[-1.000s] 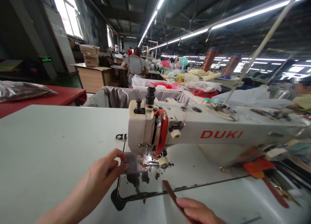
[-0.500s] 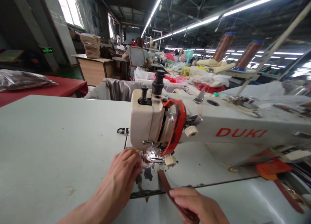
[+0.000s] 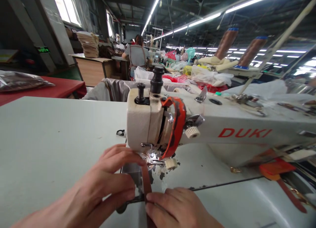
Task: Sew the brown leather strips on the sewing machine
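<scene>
A brown leather strap (image 3: 146, 182) runs from the front of the table up to the presser foot (image 3: 156, 161) of a white sewing machine (image 3: 145, 119). My right hand (image 3: 179, 208) pinches the strap between thumb and fingers, just in front of the bed plate's edge. To its left, my left hand (image 3: 112, 177) is spread, thumb apart from the fingers. Its fingertips reach the strap's far end beside the presser foot; whether they press on it is hard to tell. The needle is not clearly visible.
An orange-handled tool (image 3: 277, 168) lies at right beneath the machine arm. Brown thread cones (image 3: 227, 45) stand behind. A red-covered table (image 3: 64, 88) is at left, and a fabric-lined bin (image 3: 118, 89) sits behind the worktable. Further back, a person (image 3: 137, 55) is seated.
The strap has moved left and forward, its far end now at the presser foot. My right hand moved left with it. My left hand's fingers have spread beside the strap.
</scene>
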Tool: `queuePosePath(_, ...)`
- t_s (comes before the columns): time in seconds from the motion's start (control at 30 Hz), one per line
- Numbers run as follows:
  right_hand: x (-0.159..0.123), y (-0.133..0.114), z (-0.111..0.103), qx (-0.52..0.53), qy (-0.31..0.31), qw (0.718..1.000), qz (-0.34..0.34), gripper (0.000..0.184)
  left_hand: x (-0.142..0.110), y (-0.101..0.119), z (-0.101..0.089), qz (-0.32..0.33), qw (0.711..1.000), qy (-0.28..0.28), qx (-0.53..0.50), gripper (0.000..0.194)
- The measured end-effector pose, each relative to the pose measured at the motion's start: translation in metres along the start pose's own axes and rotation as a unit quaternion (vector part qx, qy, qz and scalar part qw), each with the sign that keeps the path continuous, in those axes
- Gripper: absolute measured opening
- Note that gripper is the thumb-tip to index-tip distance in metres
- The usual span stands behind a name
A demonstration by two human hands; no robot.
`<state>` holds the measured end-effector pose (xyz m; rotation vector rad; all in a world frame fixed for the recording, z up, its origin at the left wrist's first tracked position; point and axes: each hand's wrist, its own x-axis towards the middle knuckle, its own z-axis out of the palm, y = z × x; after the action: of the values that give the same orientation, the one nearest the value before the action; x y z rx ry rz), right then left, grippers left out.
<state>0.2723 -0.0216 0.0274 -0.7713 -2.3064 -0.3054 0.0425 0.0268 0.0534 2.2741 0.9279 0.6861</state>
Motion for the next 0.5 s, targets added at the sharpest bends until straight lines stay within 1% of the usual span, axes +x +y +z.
queuePosePath(0.03, 0.0, 0.001, 0.007, 0.003, -0.001, 1.0, 0.008, 0.048, 0.001, 0.002, 0.001, 0.01, 1.0, -0.008, -0.026, 0.029)
queuePosePath(0.07, -0.001, 0.001, 0.012, 0.007, -0.007, 1.0, 0.015, 0.054, 0.002, 0.002, 0.002, 0.003, 0.998, -0.014, -0.053, 0.029)
queuePosePath(0.13, -0.003, 0.002, 0.018, 0.021, -0.03, 0.999, 0.029, 0.061, 0.005, 0.001, 0.003, -0.038, 0.994, -0.004, -0.099, 0.031)
queuePosePath(0.2, -0.005, 0.003, 0.018, 0.034, -0.047, 0.998, 0.039, 0.062, 0.007, -0.003, 0.004, -0.07, 0.989, 0.025, -0.125, 0.035)
queuePosePath(0.23, -0.005, 0.003, 0.018, 0.038, -0.052, 0.997, 0.042, 0.062, 0.009, -0.004, 0.006, -0.072, 0.988, 0.03, -0.132, 0.037)
queuePosePath(0.27, -0.006, 0.004, 0.018, 0.041, -0.058, 0.997, 0.042, 0.062, 0.01, -0.005, 0.008, -0.066, 0.989, 0.023, -0.132, 0.036)
queuePosePath(0.33, -0.007, 0.004, 0.019, 0.042, -0.06, 0.996, 0.042, 0.062, 0.012, -0.008, 0.017, -0.046, 0.994, 0.011, -0.099, 0.032)
queuePosePath(0.4, -0.008, 0.005, 0.023, 0.032, -0.044, 0.997, 0.046, 0.058, 0.013, -0.013, 0.029, 0.001, 0.999, 0.029, -0.024, 0.028)
queuePosePath(0.43, -0.009, 0.004, 0.026, 0.025, -0.031, 0.998, 0.049, 0.055, 0.012, -0.017, 0.035, 0.036, 0.998, 0.045, 0.026, 0.031)
queuePosePath(0.5, -0.012, 0.003, 0.03, 0.011, -0.004, 0.998, 0.057, 0.051, 0.008, -0.026, 0.046, 0.104, 0.985, 0.072, 0.119, 0.042)
